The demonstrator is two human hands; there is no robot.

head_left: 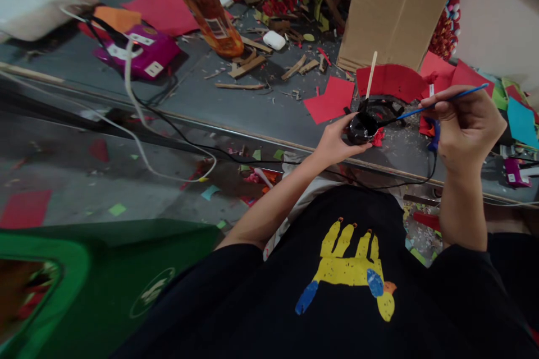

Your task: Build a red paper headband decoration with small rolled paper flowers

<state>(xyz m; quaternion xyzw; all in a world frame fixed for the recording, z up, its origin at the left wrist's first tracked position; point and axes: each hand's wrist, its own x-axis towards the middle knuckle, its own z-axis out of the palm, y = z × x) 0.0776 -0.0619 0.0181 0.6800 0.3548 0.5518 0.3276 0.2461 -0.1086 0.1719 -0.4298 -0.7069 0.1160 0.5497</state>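
Observation:
My left hand is wrapped round a small black cup at the table's front edge. The cup is tilted, so its dark inside faces me; I cannot tell for sure what is in it. My right hand pinches a thin blue-handled paintbrush, whose dark tip reaches the cup's rim. A pale wooden stick rises just behind the cup, its lower end hidden. Black curved pieces lie behind the brush, partly covered. Below my right hand is a blue and orange tool on a black cord.
Red paper, cardboard scraps, a white earbud case, a bottle of amber liquid and a purple power strip lie or stand on the grey table. A tall cardboard piece stands behind. Cords hang over the edge. A green bin stands lower left.

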